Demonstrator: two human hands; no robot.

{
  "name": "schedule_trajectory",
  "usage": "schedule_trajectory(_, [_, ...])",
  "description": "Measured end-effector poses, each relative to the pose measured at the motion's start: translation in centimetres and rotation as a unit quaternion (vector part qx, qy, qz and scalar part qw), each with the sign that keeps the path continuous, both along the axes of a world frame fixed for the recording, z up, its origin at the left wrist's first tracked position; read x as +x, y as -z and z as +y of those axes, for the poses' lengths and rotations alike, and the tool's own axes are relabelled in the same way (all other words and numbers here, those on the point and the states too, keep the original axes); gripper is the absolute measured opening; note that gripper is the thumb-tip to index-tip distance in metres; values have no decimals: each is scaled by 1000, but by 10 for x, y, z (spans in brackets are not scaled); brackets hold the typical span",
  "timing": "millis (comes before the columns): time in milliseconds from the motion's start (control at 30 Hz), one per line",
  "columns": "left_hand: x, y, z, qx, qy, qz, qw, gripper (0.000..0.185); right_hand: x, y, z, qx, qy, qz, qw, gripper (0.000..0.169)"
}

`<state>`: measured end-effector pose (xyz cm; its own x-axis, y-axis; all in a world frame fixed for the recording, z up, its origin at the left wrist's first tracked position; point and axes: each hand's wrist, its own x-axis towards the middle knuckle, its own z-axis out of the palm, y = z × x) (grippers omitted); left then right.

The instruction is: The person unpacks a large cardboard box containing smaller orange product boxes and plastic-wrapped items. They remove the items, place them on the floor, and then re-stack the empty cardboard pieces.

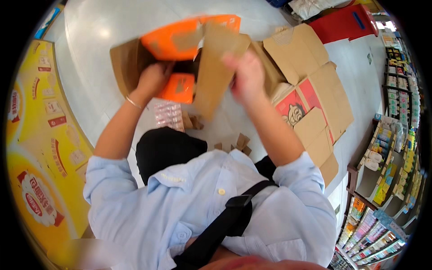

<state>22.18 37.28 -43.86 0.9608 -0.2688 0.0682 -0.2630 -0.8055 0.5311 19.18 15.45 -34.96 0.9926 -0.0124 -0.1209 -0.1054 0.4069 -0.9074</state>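
Note:
A brown cardboard box (125, 65) with orange printed panels (179, 37) hangs before me, its flaps spread and its inside dark. My left hand (153, 79) reaches into the opening, above an orange flap (182, 88); its fingertips are hidden in shadow. At the other side, my right hand (248, 74) is blurred, its thumb against a long brown flap (216, 64) and its fingers curled behind. Below the box, a clear plastic-wrapped pack (168, 114) of pinkish items sits on the floor, close to my knee.
Flattened cardboard boxes (329, 94), one with red print and a cartoon face, lie piled at the right. Cardboard scraps (242, 143) are on the floor. A red bin-like object (344, 25) stands at the upper right. Yellow printed display panel (40, 141) borders the left; stocked shelves (381, 162) line the right.

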Motion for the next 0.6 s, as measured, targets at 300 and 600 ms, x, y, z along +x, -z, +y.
schedule_trajectory(300, [9,-149,13,-353,158,-335,859,18,43,19,-64,-196,49,5,979,42])
schedule_trajectory(600, [62,-153,105,-504,-88,-358,781,53,63,29,-69,-383,-140,-116,906,73])
